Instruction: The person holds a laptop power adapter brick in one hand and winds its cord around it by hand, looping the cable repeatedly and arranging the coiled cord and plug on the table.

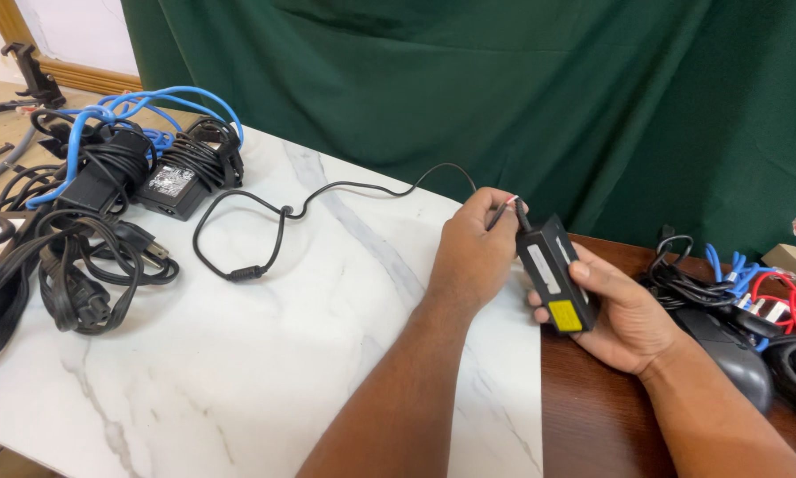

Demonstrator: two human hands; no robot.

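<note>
My right hand (623,310) grips a black power adapter brick (555,273) with a yellow label, held above the right edge of the white marble slab (238,372). My left hand (473,252) pinches the adapter's thin black cable (278,217) right where it leaves the brick. From there the cable runs left across the marble in loose curves and loops back to a ferrite bead near the slab's middle.
A heap of black adapters and power cords with a blue cable (106,177) covers the slab's left end. At right, on the brown wooden table (592,425), lie tangled black, blue and red cables (752,292). A green curtain (504,80) hangs behind.
</note>
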